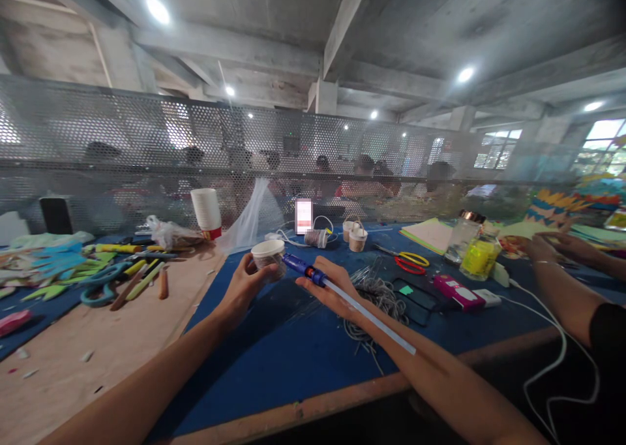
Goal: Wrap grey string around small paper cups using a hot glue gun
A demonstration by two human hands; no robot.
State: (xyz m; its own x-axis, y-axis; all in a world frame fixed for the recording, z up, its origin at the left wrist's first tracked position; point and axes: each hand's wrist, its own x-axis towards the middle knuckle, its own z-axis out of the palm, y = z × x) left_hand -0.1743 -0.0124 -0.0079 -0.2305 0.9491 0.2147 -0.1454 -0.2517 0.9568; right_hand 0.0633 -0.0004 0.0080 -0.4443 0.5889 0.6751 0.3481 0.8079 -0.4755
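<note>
Concrete-ceilinged rm w/ a perforated metal screen (147,132) across the back & our blue-topped table (220,376) in front. We've got a small cup (268,267) up off the top, rim up; our left hand (243,285) pinches its side, thumb vs. fingers. Just right of the cup is a blue glue gun (304,269), our right hand (337,283) closed round its body; front end points at the cup, but we can't tell if they touch. A whitish glue stick (376,321) runs from the gun's rear over our right forearm. Beyond the cup, a bit right: lit phone (304,215) & small handled cups (358,239). Left of the cup, farther back: stacked paper cups (206,210). Right of it: grey cord (379,299), then red/yellow-handled scissors (409,265), then, well apart, a co-worker's arms (557,288)
</note>
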